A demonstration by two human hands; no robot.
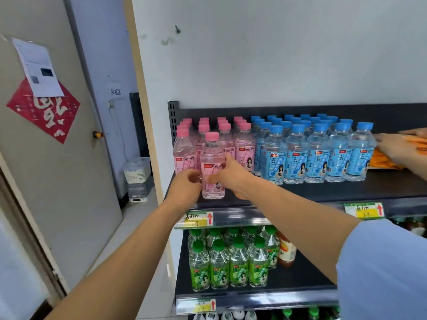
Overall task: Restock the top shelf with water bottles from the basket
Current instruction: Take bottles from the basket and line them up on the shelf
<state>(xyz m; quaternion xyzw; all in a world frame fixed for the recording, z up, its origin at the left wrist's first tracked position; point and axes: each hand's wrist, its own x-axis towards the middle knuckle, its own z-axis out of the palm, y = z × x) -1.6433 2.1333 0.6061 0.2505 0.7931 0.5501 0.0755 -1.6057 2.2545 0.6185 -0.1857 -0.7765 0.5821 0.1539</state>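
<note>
A person restocking drinks steadies a pink-capped peach soda bottle (212, 166) at the front edge of the top shelf (323, 189), both arms stretched forward from below. The left hand (184, 188) cups the bottle's lower left side with curled fingers; the right hand (231, 175) wraps the label from the right, thumb up along the bottle. Both hands are closed around the same bottle, which stands upright on its base, just ahead of the rows of matching pink bottles (231, 139).

To its right, blue-capped bottles (318, 148) fill the shelf in tight rows. Beyond them another person's hand (397, 147) rests on orange packets (381, 161) at the far right. The shelf below holds green-capped bottles (231, 264). The basket named in the task is not in view.

The step in hand looks like seating this bottle into the pink block. Doing it well probably means sliding it straight back, keeping the base flat on the shelf so it does not tip, and lining it up with the gap in the front row between the two neighbouring pink bottles. The label already faces outward and is best kept so. Pushing low on the body rather than near the cap should lessen the risk of toppling the packed rows behind. Letting go one hand at a time, once the bottle touches its neighbours, seems safest.
</note>
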